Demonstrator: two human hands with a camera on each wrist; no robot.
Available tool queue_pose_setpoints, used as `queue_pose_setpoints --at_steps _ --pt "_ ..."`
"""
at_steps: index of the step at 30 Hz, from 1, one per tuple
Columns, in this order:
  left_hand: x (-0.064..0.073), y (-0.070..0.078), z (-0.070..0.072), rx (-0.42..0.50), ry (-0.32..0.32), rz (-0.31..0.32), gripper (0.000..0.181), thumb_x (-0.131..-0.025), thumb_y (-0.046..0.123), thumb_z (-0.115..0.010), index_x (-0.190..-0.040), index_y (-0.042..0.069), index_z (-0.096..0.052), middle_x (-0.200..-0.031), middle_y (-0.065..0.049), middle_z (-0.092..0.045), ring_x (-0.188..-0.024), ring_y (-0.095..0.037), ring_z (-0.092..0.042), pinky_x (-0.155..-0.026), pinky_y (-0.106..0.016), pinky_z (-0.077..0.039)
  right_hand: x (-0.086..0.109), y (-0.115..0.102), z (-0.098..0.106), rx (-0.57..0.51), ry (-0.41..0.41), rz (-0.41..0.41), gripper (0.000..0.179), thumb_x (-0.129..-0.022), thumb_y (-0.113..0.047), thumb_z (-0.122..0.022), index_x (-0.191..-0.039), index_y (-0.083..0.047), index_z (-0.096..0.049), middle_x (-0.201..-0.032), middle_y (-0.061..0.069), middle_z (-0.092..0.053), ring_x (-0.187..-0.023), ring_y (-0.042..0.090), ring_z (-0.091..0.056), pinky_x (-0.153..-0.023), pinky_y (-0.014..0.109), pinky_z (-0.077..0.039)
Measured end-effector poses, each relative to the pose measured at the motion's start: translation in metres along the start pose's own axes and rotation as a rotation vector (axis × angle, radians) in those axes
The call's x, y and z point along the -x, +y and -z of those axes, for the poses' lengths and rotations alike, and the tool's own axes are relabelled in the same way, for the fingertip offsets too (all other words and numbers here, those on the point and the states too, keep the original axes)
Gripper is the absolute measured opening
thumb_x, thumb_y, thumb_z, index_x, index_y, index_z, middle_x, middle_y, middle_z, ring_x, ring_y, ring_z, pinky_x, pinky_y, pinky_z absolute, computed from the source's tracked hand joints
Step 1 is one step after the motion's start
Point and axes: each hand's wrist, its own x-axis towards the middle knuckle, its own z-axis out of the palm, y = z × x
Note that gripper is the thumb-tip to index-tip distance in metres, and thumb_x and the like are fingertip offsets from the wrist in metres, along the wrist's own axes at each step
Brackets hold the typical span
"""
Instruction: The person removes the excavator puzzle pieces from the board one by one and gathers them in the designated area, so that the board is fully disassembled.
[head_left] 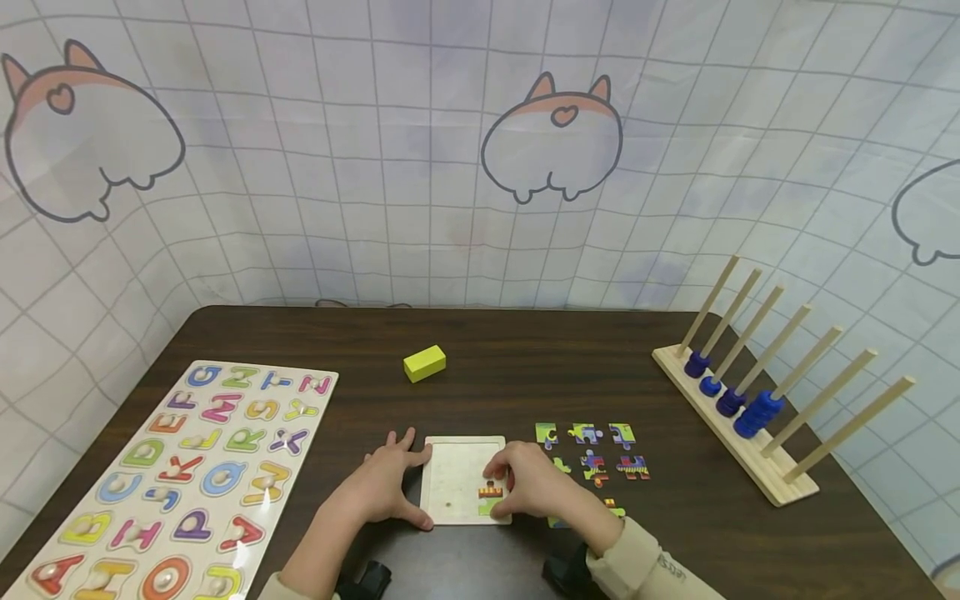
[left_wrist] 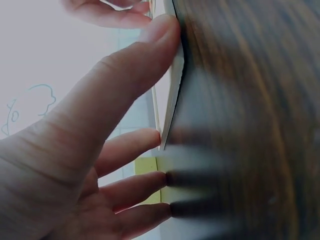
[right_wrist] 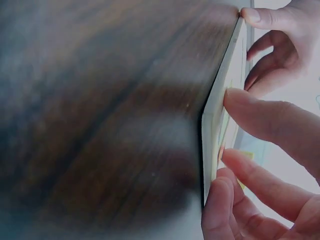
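A pale, shallow puzzle tray [head_left: 457, 475] lies flat on the table between both hands. My left hand [head_left: 386, 483] spreads beside its left side, the thumb touching the lower left corner and the index finger near the upper left edge. In the left wrist view the thumb [left_wrist: 125, 65] rests on the tray's edge. With thumb and index finger, my right hand [head_left: 536, 482] pinches a small green, orange and red puzzle piece [head_left: 491, 498] in the tray's lower right corner. Its other fingers [right_wrist: 217, 205] lie along the tray's outer edge in the right wrist view.
Several loose jigsaw pieces [head_left: 592, 467] lie right of the tray, some partly behind the right forearm. A yellow block [head_left: 424, 364] sits farther back. An alphabet board [head_left: 191, 483] lies at the left. A wooden peg rack [head_left: 738, 429] with blue rings stands at the right.
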Motion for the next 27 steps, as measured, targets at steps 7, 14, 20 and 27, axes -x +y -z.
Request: queue_pose_setpoints --at_steps 7,14,20,27 --pt "-0.0002 0.0006 -0.0009 -0.001 0.009 0.000 0.087 -0.056 0.033 -0.087 -0.130 0.005 -0.051 -0.143 -0.027 -0.027 -0.131 -0.048 -0.016 -0.093 -0.070 -0.020 -0.0032 0.0002 0.0011 0.026 0.007 -0.010 0.030 -0.058 -0.008 -0.085 -0.082 -0.001 -0.068 -0.073 0.002 -0.053 -0.058 0.009 -0.045 -0.053 0.021 -0.038" --pt "0.0006 0.0008 -0.0009 0.001 0.012 -0.005 0.087 -0.056 0.033 -0.087 -0.130 0.005 -0.051 -0.142 -0.027 -0.028 -0.131 -0.048 -0.017 -0.092 -0.070 -0.021 -0.0014 -0.0030 0.0011 0.022 -0.006 -0.025 0.029 -0.059 -0.006 -0.084 -0.081 0.000 -0.068 -0.073 0.003 -0.051 -0.059 0.010 -0.044 -0.054 0.022 -0.038" --pt "0.0003 0.0002 -0.0013 0.000 0.014 -0.011 0.087 -0.055 0.033 -0.087 -0.130 0.005 -0.051 -0.142 -0.027 -0.028 -0.131 -0.049 -0.018 -0.092 -0.070 -0.021 -0.0006 -0.0034 0.0002 0.023 -0.010 -0.021 0.028 -0.059 -0.006 -0.084 -0.080 0.000 -0.065 -0.073 0.002 -0.049 -0.060 0.010 -0.044 -0.054 0.022 -0.038" --pt "0.0001 -0.0004 -0.0015 -0.011 0.020 -0.019 0.085 -0.055 0.034 -0.087 -0.128 0.006 -0.054 -0.142 -0.028 -0.028 -0.130 -0.050 -0.018 -0.091 -0.071 -0.022 -0.0014 0.0005 -0.0012 -0.021 -0.018 -0.033 0.031 -0.059 -0.005 -0.084 -0.081 -0.003 -0.062 -0.070 0.001 -0.051 -0.061 0.011 -0.045 -0.055 0.022 -0.040"
